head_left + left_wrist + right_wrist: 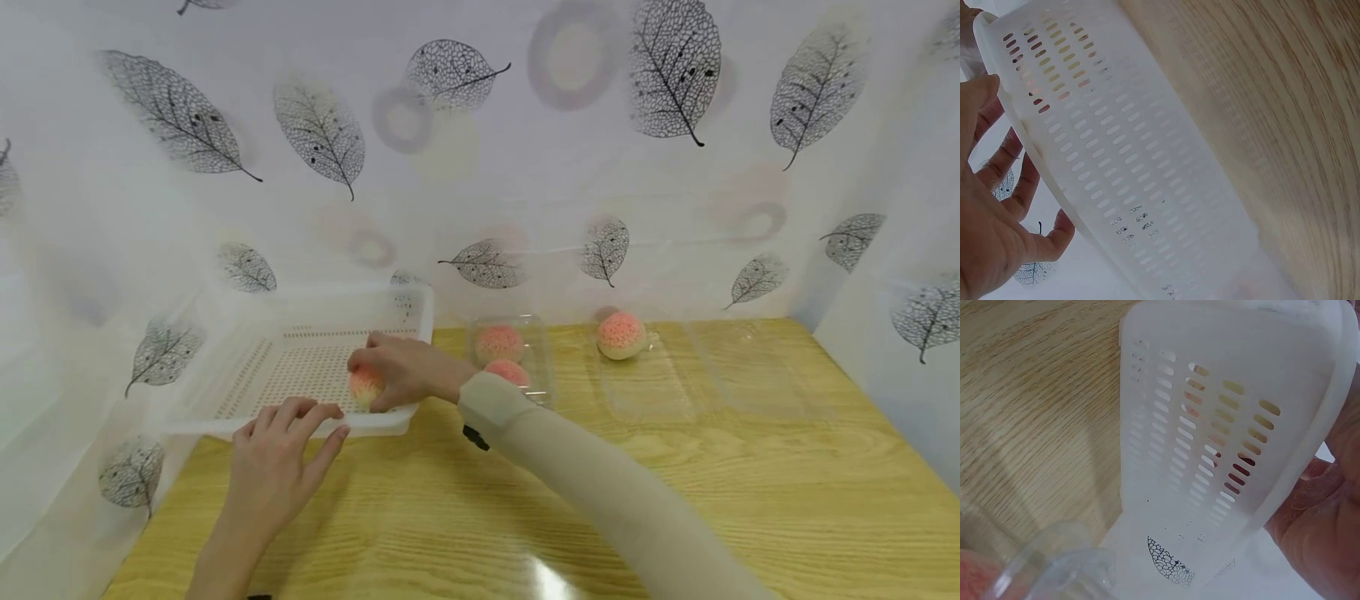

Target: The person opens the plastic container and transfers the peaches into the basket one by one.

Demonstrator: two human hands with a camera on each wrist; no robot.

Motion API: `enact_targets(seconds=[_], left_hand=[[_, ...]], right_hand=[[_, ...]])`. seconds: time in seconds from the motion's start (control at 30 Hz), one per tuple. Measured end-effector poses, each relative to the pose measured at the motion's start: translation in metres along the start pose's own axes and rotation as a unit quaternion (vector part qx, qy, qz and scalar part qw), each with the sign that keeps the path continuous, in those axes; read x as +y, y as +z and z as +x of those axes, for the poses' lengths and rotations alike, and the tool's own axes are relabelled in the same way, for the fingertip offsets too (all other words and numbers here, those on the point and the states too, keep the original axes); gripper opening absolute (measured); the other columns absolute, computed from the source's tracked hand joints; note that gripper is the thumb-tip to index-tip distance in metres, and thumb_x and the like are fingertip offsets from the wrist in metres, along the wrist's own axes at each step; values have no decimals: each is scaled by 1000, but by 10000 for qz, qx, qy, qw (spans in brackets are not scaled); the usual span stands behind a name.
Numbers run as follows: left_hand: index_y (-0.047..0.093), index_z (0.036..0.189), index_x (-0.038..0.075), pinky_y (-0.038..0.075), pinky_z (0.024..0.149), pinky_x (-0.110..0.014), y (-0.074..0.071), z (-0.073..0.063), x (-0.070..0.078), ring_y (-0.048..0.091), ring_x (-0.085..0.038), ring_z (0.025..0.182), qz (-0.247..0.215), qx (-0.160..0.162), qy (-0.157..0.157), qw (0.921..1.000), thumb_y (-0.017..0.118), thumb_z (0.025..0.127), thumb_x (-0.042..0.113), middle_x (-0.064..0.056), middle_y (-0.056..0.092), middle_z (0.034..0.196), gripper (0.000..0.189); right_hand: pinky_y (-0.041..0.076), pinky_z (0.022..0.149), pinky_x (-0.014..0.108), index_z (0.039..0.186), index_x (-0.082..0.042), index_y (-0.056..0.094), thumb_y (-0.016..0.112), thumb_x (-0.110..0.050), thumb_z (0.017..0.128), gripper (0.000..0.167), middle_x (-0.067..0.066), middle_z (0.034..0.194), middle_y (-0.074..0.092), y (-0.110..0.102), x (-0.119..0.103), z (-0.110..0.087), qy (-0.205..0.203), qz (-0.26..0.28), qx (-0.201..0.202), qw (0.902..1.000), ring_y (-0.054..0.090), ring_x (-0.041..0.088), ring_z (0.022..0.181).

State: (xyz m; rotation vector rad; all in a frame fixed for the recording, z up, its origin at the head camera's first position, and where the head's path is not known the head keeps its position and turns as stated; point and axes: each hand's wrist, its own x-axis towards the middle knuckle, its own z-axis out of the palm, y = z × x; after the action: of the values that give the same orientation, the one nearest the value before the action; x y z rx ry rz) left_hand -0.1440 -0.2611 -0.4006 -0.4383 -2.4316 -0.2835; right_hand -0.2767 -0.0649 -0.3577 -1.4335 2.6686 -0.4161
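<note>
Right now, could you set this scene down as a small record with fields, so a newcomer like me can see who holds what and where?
Left grip: at the near rim of the white perforated basket
Right grip: holds a pink-and-cream ball within the basket, near its front right corner
Clear container nearest the basket: two similar balls
Middle clear container: one ball, towards the far end
Rightmost clear container: beside the middle one
Surface: wood-grain tabletop
Backdrop: leaf-print sheet

This looks like a screened-off booth: leaf-printed sheeting encloses the wood-grain surface on three sides.
</note>
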Motion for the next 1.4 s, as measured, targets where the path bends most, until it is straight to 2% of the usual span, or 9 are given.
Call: enact_targets(seconds=[0.17,0.47,0.67,1.0,1.4], left_hand=[[73,103,21,50,70,-67,1,-1,2,65,-37,90,-4,65,25,10000,84,81,27,-7,70,100,25],[72,102,22,49,71,-66,1,0,0,64,-38,89,2,86,31,10000,84,80,28,-7,69,99,26],[72,102,22,50,70,-66,1,1,0,64,-37,88,23,90,42,9999,84,81,28,-7,69,99,25],[73,101,22,49,68,-66,2,0,2,65,-36,87,0,189,27,9998,85,79,28,-5,69,99,26],[73,101,22,50,65,-65,2,0,2,64,-38,85,31,221,78,9997,85,78,28,-6,69,98,26]], right_hand=[[47,75,21,138,-22,61,80,-38,86,58,1,125,60,4,1,5,128,-106,-231,9996,56,10,94],[49,71,24,136,-27,63,80,-45,85,56,-3,121,61,10,-1,13,466,-328,-64,9984,59,10,90],[49,69,26,134,-30,63,79,-46,85,54,-4,120,61,11,-4,15,651,-579,-136,9961,60,10,89],[49,73,28,130,-33,64,79,-47,84,50,-8,119,64,16,-4,22,907,-955,-533,9899,59,10,95],[51,75,29,131,-35,64,79,-47,84,51,-10,121,65,16,-6,22,1018,-1014,-644,9875,60,9,97]])
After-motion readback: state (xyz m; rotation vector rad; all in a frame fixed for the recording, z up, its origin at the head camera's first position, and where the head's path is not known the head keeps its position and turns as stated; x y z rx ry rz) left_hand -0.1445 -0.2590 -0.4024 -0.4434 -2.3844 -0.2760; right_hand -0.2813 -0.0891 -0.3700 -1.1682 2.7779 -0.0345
